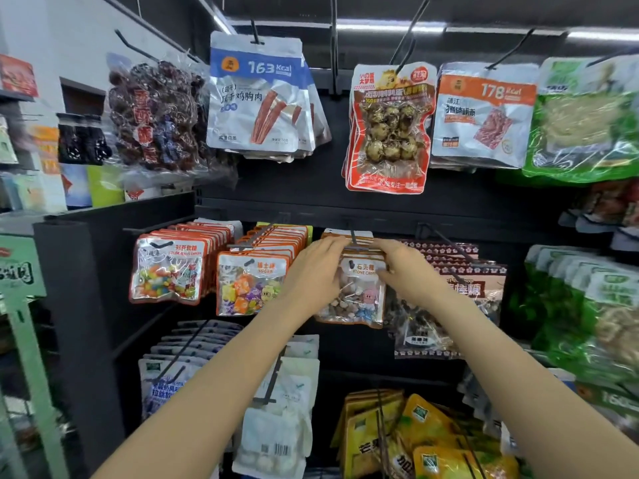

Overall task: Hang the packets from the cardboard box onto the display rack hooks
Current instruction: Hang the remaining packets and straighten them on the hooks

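The stone candy packet (356, 292) hangs at the front of its middle-row hook (353, 236), left hand (311, 271) and right hand (404, 267) gripping its top corners; best kept level and slid back squarely.

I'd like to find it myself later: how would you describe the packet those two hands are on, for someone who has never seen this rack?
Start at the black rack and find its middle row of hooks, below the quail-egg packs. The stone candy packet hangs third from the left, held by the left hand and right hand. Unlike the bright candies to its left, it holds dull brown and grey pebble-like sweets.
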Motion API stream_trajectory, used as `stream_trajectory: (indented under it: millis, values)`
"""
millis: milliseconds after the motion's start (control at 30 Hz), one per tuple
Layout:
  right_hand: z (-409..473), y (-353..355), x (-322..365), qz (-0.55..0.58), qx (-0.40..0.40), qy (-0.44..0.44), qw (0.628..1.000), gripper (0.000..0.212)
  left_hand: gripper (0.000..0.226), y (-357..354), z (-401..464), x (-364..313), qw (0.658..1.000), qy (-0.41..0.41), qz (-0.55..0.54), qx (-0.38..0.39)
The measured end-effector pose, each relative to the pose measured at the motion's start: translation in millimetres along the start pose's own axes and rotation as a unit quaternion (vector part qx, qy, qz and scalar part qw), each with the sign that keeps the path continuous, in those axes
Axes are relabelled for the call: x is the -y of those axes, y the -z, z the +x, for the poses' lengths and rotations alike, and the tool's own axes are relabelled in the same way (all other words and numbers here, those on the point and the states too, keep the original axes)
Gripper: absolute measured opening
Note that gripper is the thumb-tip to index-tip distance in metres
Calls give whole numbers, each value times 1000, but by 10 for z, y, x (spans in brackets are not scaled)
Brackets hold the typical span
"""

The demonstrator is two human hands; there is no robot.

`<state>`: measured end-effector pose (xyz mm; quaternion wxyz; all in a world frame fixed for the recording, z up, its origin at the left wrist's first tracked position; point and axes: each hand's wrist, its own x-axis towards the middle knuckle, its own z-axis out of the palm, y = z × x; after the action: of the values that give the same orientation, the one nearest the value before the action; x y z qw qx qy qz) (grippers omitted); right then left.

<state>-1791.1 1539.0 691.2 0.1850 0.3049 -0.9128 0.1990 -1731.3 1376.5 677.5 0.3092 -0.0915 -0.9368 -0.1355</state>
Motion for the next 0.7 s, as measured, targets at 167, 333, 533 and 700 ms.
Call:
stream_trajectory:
  millis: [167,333,533,700]
  values:
    - [-185,303,181,-23,-99,17,995,33,31,254,-79,-169,981,17,-114,-154]
    - [-301,542,185,-78,-148,17,986,29,26,348,105,-630,989,-99,43,-101]
    - [-370,847,-239,19,-215,-75,974,28,33,147,377,-1062,996,-52,63,35]
    - [-417,843,-884,10,-91,-148,985,36,71,-246,599,-1127,984,-31,79,158]
